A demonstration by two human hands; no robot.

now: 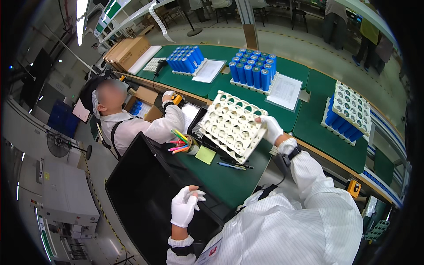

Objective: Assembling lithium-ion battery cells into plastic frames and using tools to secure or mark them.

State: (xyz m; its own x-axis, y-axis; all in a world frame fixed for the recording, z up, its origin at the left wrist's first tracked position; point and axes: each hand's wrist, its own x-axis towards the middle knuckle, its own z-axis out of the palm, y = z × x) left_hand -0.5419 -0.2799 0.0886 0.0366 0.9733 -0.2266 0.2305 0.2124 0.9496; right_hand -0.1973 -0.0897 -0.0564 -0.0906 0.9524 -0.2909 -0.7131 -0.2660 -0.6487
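Note:
My right hand (272, 129), in a white glove with a bare fingertip, grips the edge of a white plastic tray (230, 124) with rows of round holes. The tray is tilted above the green bench and has no cells in it. My left hand (185, 206), also gloved, is raised in front of a large black rectangular thing (145, 190). Its fingers are loosely bent and apart, with nothing visible in them. Below the tray are a yellow sticky-note pad (205, 154), pens (232, 166) and a cup of coloured markers (191, 145).
Blue cylindrical cells (252, 73) stand in a tray beyond my right hand, beside a paper sheet (285, 91). Another batch (185, 59) is farther left. At right, a white tray (351, 106) caps more cells. A co-worker (137, 126) sits at left by a cardboard box (145, 99).

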